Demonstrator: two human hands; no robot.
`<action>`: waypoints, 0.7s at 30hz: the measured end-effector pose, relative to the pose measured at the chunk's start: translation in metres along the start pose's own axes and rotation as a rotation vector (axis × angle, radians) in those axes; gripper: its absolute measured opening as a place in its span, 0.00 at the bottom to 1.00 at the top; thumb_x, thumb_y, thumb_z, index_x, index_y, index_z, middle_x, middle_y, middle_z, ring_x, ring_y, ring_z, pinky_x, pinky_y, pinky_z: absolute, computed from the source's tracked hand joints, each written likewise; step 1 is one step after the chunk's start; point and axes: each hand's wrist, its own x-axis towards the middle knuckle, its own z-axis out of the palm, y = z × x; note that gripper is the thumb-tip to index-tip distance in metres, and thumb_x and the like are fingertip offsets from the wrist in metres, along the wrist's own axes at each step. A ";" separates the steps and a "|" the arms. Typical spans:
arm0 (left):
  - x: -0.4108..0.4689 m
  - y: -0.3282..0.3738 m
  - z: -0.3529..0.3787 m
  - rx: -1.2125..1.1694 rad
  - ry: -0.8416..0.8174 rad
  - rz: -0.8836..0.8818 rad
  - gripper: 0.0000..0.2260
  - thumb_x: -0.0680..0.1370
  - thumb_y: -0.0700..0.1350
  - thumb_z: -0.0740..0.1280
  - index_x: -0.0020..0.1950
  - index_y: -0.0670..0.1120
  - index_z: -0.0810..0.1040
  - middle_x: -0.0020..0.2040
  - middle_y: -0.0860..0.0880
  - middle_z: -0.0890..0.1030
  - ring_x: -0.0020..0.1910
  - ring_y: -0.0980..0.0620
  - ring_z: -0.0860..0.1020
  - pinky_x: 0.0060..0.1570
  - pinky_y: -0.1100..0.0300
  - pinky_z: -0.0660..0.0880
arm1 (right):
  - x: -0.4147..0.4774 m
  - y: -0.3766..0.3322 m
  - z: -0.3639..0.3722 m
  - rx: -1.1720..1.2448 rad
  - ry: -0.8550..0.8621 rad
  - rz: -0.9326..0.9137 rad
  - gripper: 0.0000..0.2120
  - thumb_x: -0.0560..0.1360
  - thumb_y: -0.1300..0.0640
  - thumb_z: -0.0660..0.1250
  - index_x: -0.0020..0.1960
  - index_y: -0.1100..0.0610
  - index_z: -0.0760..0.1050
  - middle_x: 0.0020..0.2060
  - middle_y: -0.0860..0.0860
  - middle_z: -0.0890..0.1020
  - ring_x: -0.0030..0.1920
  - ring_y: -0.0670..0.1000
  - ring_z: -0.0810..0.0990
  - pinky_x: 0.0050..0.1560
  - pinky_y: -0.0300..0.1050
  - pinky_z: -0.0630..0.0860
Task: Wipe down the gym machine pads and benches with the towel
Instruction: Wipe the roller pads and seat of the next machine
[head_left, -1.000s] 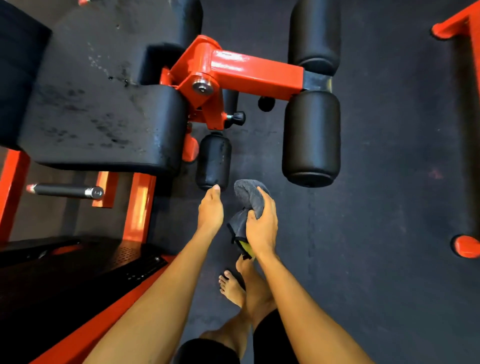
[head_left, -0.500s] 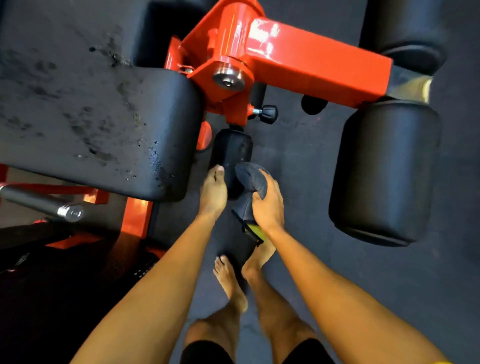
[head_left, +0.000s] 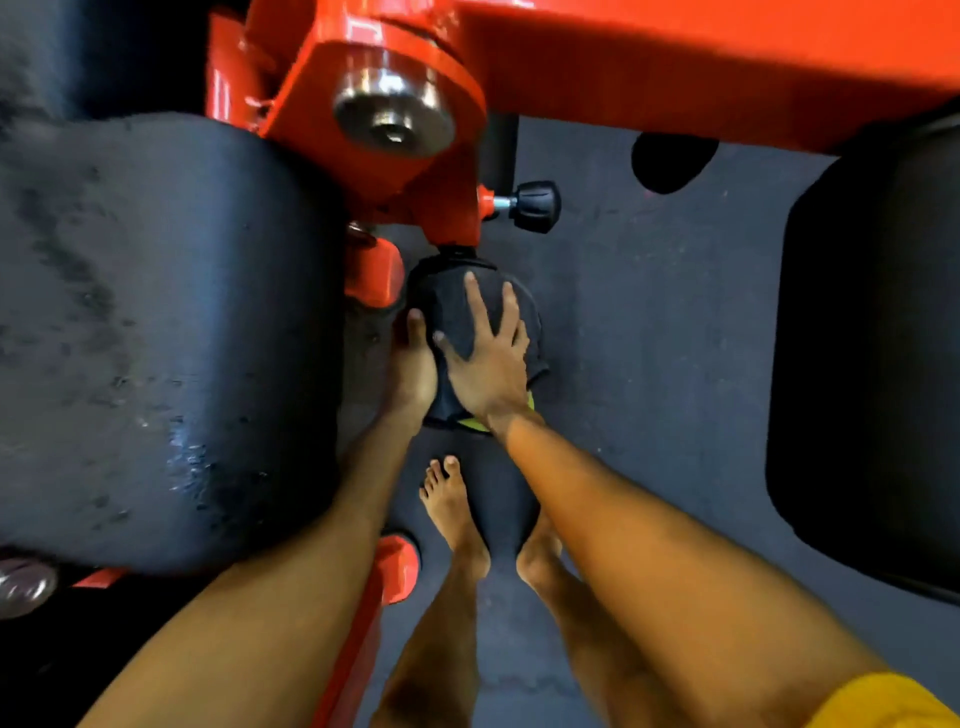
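Note:
A dark grey towel (head_left: 451, 306) with a yellow-green edge lies draped over the small black roller pad under the orange pivot (head_left: 395, 104). The roller is almost wholly hidden by the towel. My right hand (head_left: 485, 358) presses flat on the towel with its fingers spread. My left hand (head_left: 413, 364) rests against the towel's left side, next to the orange frame; how its fingers lie is hidden. The large black seat pad (head_left: 156, 338), scuffed and wet in spots, fills the left.
A big black roller pad (head_left: 872, 364) stands at the right under the orange arm (head_left: 701, 57). A black adjustment knob (head_left: 535, 206) sticks out just above the towel. My bare feet (head_left: 457, 509) stand on the dark rubber floor (head_left: 649, 322).
I have leaned in much closer. My right hand has gone from gripping the bunched towel to pressing it flat over the small roller. My left hand has moved up along the roller's left side.

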 end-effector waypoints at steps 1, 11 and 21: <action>0.001 0.000 0.003 -0.015 -0.018 -0.004 0.19 0.88 0.49 0.54 0.75 0.40 0.70 0.73 0.42 0.73 0.72 0.45 0.71 0.62 0.66 0.64 | 0.009 -0.002 -0.001 -0.013 0.016 0.004 0.36 0.81 0.35 0.62 0.82 0.34 0.47 0.84 0.48 0.42 0.80 0.69 0.48 0.76 0.71 0.58; 0.008 -0.008 -0.002 -0.132 -0.091 -0.014 0.22 0.88 0.47 0.52 0.80 0.38 0.60 0.79 0.45 0.63 0.79 0.47 0.61 0.75 0.65 0.54 | -0.073 0.028 0.054 0.016 0.267 -0.069 0.34 0.78 0.57 0.70 0.79 0.39 0.63 0.83 0.43 0.50 0.82 0.60 0.51 0.77 0.63 0.62; 0.007 -0.010 0.013 -0.169 -0.046 0.013 0.37 0.79 0.73 0.53 0.79 0.49 0.66 0.78 0.50 0.68 0.77 0.50 0.66 0.77 0.53 0.60 | 0.038 -0.010 0.011 0.022 0.295 -0.020 0.27 0.81 0.50 0.67 0.79 0.45 0.66 0.81 0.51 0.60 0.80 0.65 0.56 0.78 0.65 0.59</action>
